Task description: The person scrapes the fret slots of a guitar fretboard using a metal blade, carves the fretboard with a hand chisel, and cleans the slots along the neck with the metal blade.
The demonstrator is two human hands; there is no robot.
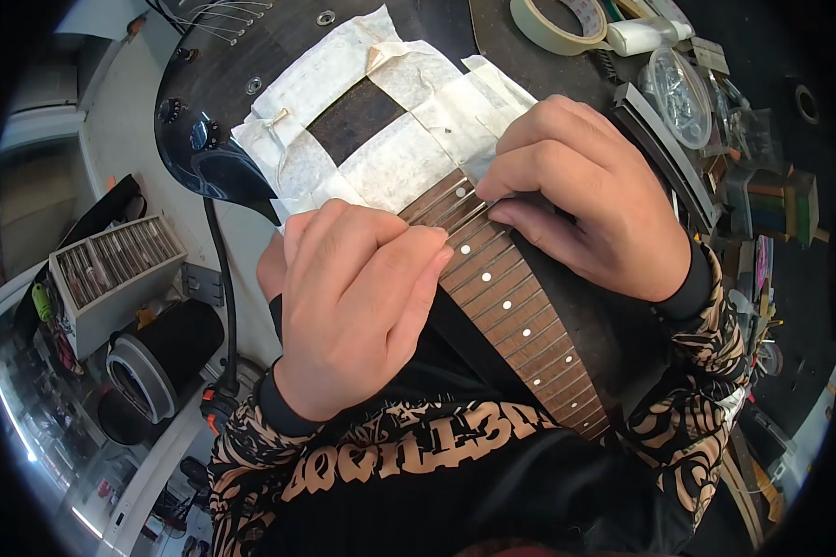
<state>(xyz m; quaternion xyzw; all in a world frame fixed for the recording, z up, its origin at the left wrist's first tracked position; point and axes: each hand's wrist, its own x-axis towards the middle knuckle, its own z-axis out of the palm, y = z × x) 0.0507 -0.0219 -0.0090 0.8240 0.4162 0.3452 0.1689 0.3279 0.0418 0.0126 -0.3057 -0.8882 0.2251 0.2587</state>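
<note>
The left hand [353,302] hides part of the fretboard [515,325].

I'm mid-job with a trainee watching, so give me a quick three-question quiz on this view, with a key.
1. True or false: the left hand and the right hand are both at the fretboard.
2. Which lies beside the white bottle? A: a hammer; B: a tape roll; C: a mug.
3. Fill in: white ____ frame a dark patch on the guitar body.

Key: 1, true; 2, B; 3, tape strips.
</note>
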